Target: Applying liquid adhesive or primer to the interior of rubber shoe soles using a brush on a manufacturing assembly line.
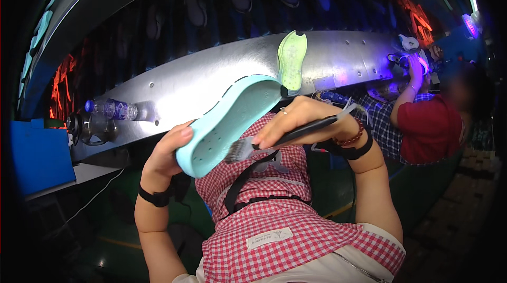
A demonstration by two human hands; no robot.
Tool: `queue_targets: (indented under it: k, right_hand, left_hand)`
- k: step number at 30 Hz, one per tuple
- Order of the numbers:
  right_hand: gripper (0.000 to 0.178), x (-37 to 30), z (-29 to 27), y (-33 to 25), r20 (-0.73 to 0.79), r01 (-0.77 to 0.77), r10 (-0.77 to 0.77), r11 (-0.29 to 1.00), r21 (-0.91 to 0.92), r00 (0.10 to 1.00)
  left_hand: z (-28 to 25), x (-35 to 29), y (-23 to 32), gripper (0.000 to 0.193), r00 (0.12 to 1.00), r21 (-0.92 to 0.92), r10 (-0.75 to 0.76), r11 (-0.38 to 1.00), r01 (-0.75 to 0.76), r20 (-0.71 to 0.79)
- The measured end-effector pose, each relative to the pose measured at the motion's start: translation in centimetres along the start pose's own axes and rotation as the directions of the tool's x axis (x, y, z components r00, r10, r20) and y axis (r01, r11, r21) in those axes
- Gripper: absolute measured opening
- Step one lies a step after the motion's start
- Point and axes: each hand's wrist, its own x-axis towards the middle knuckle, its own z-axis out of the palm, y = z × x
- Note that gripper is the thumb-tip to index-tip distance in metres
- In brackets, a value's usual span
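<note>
My left hand grips the heel end of a light teal shoe sole, thumb over its rim, and holds it tilted above the metal ledge's near edge. The sole's hollow inner face, with several small holes, is turned toward me. Between the fingers of my right hand is a brush with a black handle. Its pale bristles are at the sole's inner face near the heel; the exact contact is hard to make out. Beyond the sole's toe lies a yellow-green sole on the ledge.
A metal ledge runs along a dark conveyor carrying several soles. To the left are a clear bottle, a clear jug and a blue box. At the right, a co-worker in red handles something under violet light.
</note>
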Motion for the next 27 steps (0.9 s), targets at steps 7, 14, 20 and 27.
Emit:
queue_targets:
  k: [7,14,20,27]
  right_hand:
    - [0.022,0.4,1.0,1.3,-0.185,0.03,-0.04,0.998,-0.055,0.982]
    - [0.026,0.5,1.8,-0.8,-0.361,0.099,-0.121,0.992,-0.077,0.925]
    - [0.017,1.5,3.7,4.5,-0.547,-0.103,0.35,0.897,0.43,0.761]
    - [0.02,2.2,4.9,5.7,-0.606,-0.237,0.055,0.945,-0.225,0.793]
  left_hand:
    - [-1.3,-1.7,1.0,0.08,0.986,0.066,0.098,0.994,-0.09,-0.137]
    - [-1.8,0.8,-1.0,0.071,0.861,-0.458,0.394,0.731,-0.505,-0.321]
    - [-1.1,6.8,-6.8,0.093,0.921,-0.755,0.388,0.613,-0.23,0.035]
    - [1.7,7.1,-7.5,0.084,0.912,-0.625,0.271,0.665,-0.409,-0.309]
